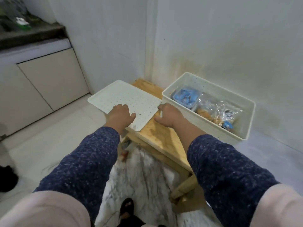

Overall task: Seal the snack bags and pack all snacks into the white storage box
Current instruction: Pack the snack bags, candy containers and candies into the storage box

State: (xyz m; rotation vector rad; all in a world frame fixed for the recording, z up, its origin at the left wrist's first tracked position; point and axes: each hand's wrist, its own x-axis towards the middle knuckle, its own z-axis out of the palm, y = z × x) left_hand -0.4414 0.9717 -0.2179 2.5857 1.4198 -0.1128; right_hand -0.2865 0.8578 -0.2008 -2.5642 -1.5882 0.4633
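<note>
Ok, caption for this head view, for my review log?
Left hand on the white perforated lid, right hand at its corner, snack-filled white storage box open beside.

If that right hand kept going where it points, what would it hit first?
Likely the white perforated lid, whose edge lies at the fingertips of the right hand; the white storage box sits rightward.

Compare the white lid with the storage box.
The lid is a flat, shallow panel; the storage box is deep and walled. The lid lies on the wooden stool under the left hand; the storage box stands beside it. The lid carries no snacks; the storage box holds snack bags. Both are white and perforated.
</note>
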